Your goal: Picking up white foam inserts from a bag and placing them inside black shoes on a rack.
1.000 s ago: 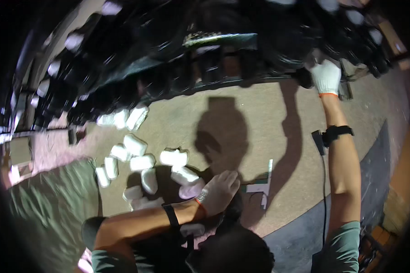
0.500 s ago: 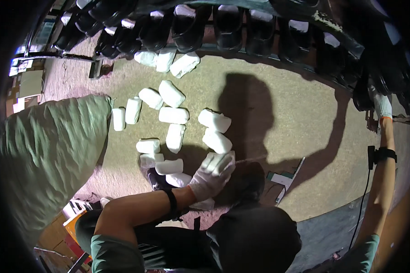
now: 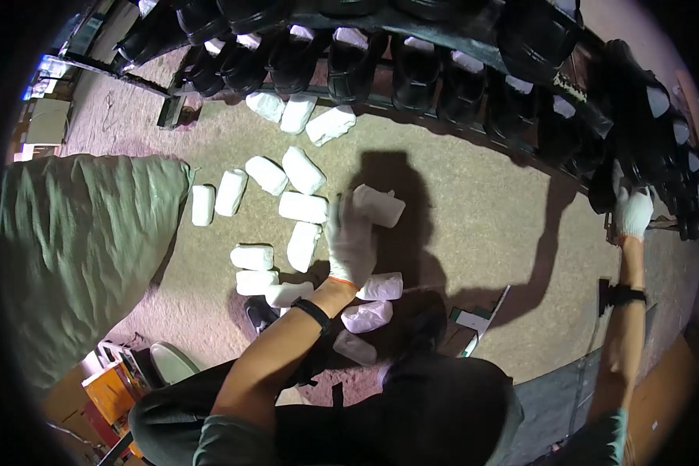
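Observation:
My left hand (image 3: 351,242), in a white knit glove, reaches over the floor with its fingers stretched out. Its fingertips are at the left end of a white paper-like bundle (image 3: 382,206); whether they press on it is unclear. Below the wrist lie more white bundles, one (image 3: 380,286) close beside it and another (image 3: 367,316) nearer to me. My right hand (image 3: 634,213), gloved too, is raised far right against the lower end of the shoe rack, touching or next to a black shoe (image 3: 602,186). Its fingertips are partly hidden there.
A dark metal rack (image 3: 474,128) of black shoes with white stuffing crosses the far side. Several white bundles (image 3: 303,207) lie scattered left of centre. A large green sack (image 3: 93,241) stands at left. A white-and-green flat piece (image 3: 474,319) lies right of my legs.
My left hand has moved forward, off the bundle it was on, and its fingers have straightened. My right hand stays at the rack's right end. The view has shifted slightly.

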Demonstrator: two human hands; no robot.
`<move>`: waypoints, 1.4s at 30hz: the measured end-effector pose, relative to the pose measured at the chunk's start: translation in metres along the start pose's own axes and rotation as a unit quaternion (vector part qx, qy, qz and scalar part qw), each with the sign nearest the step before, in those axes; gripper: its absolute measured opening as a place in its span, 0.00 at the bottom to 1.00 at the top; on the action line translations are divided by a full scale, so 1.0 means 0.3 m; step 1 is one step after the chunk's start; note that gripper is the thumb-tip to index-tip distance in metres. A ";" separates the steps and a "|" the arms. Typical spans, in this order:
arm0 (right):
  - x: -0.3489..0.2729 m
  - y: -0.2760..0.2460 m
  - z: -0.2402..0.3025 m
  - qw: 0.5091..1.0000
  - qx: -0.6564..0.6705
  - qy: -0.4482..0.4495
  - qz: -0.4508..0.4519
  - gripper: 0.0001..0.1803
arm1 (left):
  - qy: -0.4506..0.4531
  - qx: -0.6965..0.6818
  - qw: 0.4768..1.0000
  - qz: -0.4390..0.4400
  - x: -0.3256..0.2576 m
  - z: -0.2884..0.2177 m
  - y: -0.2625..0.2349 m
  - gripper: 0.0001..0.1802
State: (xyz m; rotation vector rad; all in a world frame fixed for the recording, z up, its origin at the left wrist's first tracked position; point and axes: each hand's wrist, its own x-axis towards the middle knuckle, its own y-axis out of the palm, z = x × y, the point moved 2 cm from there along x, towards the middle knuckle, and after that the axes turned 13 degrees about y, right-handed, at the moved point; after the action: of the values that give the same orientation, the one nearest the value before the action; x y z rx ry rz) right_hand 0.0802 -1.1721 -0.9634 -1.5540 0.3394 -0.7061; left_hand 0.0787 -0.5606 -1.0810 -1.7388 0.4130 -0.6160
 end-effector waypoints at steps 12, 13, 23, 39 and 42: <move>-0.911 0.270 1.133 0.928 0.174 -0.203 0.261 0.21 | -0.190 -0.462 0.848 0.175 0.191 0.019 -0.079 0.40; -0.904 0.203 1.166 0.909 0.247 -0.186 0.280 0.20 | -0.191 -0.465 0.857 0.115 0.173 0.075 -0.087 0.39; -0.573 -0.296 0.474 0.886 0.413 -0.026 0.208 0.31 | 0.092 -0.639 0.758 0.093 0.481 -0.428 -0.256 0.58; -0.211 -0.211 0.213 0.686 0.676 0.260 0.064 0.25 | 0.166 -0.537 0.825 -0.062 0.766 -0.781 -0.146 0.40; 0.033 -0.031 0.086 0.857 0.412 0.165 -0.261 0.21 | 0.153 -0.633 0.755 0.074 0.701 -0.823 -0.087 0.32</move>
State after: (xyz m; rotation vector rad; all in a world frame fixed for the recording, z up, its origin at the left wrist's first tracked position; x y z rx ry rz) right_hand 0.1018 -1.1568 -0.9513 -0.6772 -0.1584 -1.3403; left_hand 0.0968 -0.8673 -0.9734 -2.8331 1.4335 -0.5100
